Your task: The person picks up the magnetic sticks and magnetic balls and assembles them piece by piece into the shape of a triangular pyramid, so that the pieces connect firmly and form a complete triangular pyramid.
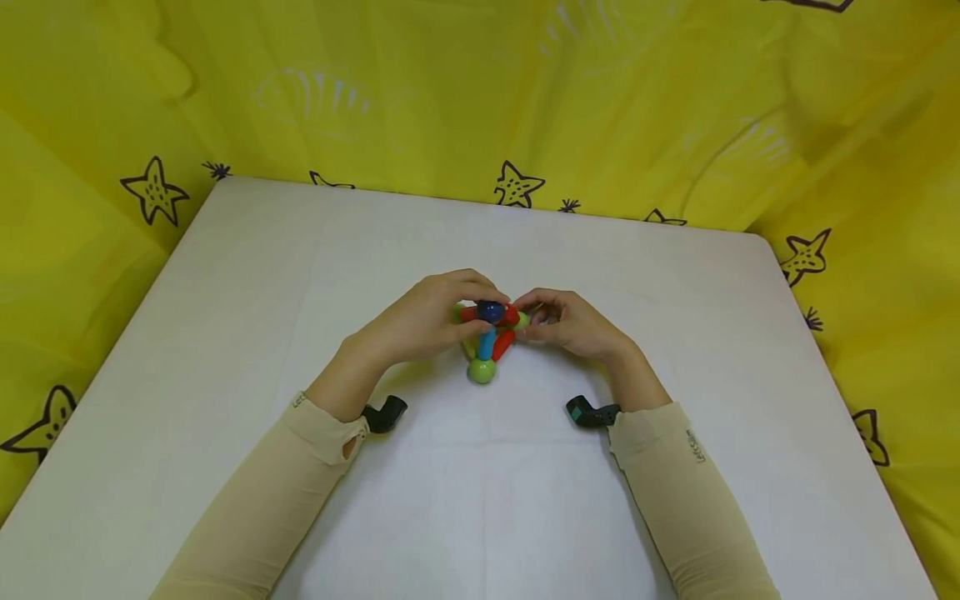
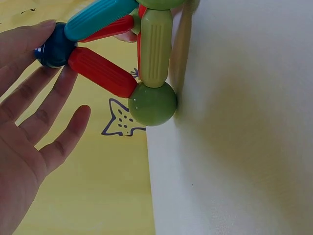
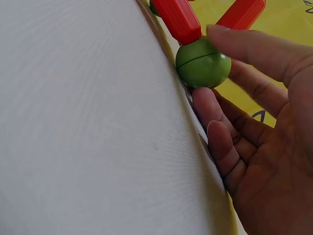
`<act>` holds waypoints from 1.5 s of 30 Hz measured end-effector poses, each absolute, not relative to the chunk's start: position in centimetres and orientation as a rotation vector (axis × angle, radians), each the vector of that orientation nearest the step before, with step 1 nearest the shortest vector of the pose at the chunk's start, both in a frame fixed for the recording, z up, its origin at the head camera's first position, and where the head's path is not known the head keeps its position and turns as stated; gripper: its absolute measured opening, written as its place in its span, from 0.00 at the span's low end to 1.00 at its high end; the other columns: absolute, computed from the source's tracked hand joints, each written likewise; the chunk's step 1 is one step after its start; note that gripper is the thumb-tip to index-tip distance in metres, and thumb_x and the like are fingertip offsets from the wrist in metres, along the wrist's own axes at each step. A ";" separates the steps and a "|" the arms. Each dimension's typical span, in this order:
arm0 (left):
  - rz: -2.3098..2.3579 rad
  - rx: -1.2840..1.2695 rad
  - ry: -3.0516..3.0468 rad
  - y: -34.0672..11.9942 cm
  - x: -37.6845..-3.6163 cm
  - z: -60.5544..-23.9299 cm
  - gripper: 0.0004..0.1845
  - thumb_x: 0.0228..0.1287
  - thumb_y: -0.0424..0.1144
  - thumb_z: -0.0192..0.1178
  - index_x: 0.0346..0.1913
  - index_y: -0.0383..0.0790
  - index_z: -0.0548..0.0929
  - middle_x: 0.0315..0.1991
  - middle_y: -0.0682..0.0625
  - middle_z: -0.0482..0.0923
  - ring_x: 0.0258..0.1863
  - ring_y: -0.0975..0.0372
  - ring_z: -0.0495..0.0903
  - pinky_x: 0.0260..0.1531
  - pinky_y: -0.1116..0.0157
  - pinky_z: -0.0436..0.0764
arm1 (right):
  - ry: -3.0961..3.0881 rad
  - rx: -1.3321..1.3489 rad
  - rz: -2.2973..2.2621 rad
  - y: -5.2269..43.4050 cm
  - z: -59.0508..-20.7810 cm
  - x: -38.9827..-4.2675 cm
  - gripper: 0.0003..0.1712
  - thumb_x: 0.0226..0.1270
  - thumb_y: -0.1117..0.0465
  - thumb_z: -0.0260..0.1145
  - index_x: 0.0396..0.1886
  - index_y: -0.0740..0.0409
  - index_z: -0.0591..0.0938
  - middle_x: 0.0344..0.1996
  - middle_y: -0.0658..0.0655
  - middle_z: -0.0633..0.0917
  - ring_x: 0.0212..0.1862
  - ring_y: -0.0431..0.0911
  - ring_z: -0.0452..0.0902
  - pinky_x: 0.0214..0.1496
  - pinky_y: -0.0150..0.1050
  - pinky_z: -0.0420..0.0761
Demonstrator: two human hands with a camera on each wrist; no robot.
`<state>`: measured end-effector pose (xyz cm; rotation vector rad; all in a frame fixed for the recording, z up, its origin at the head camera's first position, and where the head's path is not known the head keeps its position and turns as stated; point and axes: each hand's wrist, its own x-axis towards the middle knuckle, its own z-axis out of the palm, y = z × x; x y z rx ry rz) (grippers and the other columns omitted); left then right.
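Observation:
A small pyramid of ridged rods and balls stands mid-table. My left hand pinches the dark blue ball at its top between thumb and fingers, the little finger held away in the left wrist view. From that ball run a light blue rod and a red rod. A pale yellow-green rod joins two green balls at the base, one being the front green ball. On the right, my right hand grips another green ball with thumb and fingers, where two red rods meet.
A white cloth covers the table. Yellow curtain with starfish drawings hangs round its back and sides. Black wrist devices sit at both cuffs, close above the cloth.

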<state>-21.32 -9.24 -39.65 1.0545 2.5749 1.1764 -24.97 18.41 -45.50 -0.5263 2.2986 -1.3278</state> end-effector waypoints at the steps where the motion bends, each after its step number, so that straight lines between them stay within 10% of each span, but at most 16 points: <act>1: 1.176 1.054 2.575 -9.2 -21.3 -39.6 0.18 0.69 0.37 0.69 0.60 0.46 0.86 0.57 0.56 0.82 0.58 0.61 0.80 0.63 0.55 0.79 | 2.293 -0.526 -1.330 18.4 -45.5 -25.0 0.19 0.66 0.60 0.75 0.56 0.51 0.85 0.42 0.56 0.83 0.42 0.51 0.74 0.40 0.34 0.73; 45: 1.115 1.073 2.593 -8.8 -21.4 -39.8 0.19 0.70 0.37 0.68 0.63 0.42 0.84 0.59 0.53 0.82 0.61 0.59 0.80 0.66 0.57 0.77 | 2.301 -0.559 -1.322 17.7 -45.0 -24.4 0.18 0.70 0.60 0.72 0.58 0.54 0.88 0.54 0.56 0.84 0.54 0.49 0.76 0.55 0.41 0.76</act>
